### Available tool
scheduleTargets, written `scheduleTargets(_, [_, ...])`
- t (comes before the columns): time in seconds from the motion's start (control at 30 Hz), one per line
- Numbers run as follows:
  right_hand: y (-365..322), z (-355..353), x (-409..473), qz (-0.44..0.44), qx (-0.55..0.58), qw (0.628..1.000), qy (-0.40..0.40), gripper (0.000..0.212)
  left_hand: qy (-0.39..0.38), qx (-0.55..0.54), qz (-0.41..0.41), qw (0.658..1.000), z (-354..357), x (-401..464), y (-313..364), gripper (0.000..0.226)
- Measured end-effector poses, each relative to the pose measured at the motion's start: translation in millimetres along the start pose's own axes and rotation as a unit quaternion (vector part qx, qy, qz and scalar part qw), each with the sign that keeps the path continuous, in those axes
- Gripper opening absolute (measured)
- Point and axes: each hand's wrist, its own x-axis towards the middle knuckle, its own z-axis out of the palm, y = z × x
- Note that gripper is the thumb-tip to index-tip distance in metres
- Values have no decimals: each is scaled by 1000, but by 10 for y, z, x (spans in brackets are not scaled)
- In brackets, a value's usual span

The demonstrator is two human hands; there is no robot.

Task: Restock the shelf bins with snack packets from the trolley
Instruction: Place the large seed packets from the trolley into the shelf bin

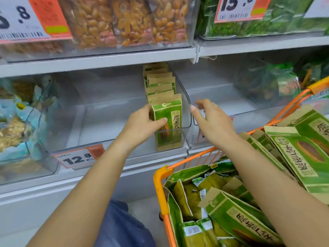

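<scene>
Grey shop shelving (pixel 99 59) fills the view, two tiers of clear plastic bins.

Nearest, bottom right: orange trolley (pixel 161 189), packed. Inside it, a big open green bag (pixel 179 177) full of small green packets, with large green-and-brown snack packets (pixel 299 154) lying flat across the top.

Above the trolley, right hand (pixel 211 120): grip spread, fingers relaxed, holding nothing, hovering just beside the right wall of the middle bin.

Left hand (pixel 144 125): grip pinching the front packet (pixel 168 122), thumb on its face, fingers behind. That packet stands upright at the front of the middle bin (pixel 187 111), first in a row of matching packets running back along the bin's right side. Left part of that bin is bare.

Price tag (pixel 78 157) reading 12.8 sits on the shelf edge below.

Left bin (pixel 44 143): pale blue packets of light-coloured snacks. Right bin, further back: green bags, blurred.

Upper shelf: bags of golden nuts (pixel 131 22) left, dark green packets (pixel 284 18) right.
</scene>
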Motion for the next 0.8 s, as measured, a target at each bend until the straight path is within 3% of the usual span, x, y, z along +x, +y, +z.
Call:
scheduleTargets(0.1, [27, 49, -8, -4, 2, 1000, -19, 47, 28, 106, -14, 994, -29, 69, 11, 41])
scheduleTargets(0.27, [-7, 52, -39, -23, -12, 1000, -18, 46, 9, 14, -100, 995, -32, 171, 10, 77])
scheduleTargets(0.37, [-10, 36, -45, -21, -10, 1000, -21, 46, -37, -71, -150, 986, -57, 226, -11, 119])
scheduleTargets(0.43, [-18, 29, -52, -25, -13, 999, -22, 47, -106, -98, -179, 973, -85, 232, -13, 106])
scheduleTargets(0.5, [-25, 31, -55, -33, -10, 999, -18, 49, -181, -91, -173, 964, -86, 237, -33, 67])
scheduleTargets(0.57, [-24, 26, -65, -39, -13, 999, -18, 49, -217, -95, -144, 961, -67, 234, -58, 57])
scheduleTargets(0.7, [-30, 27, -58, -40, -7, 999, -16, 50, -177, -131, -95, 971, 32, 291, -65, 48])
scheduleTargets(0.8, [-25, 31, -35, -43, 2, 999, -13, 49, -115, -135, -81, 981, 102, 369, -52, 64])
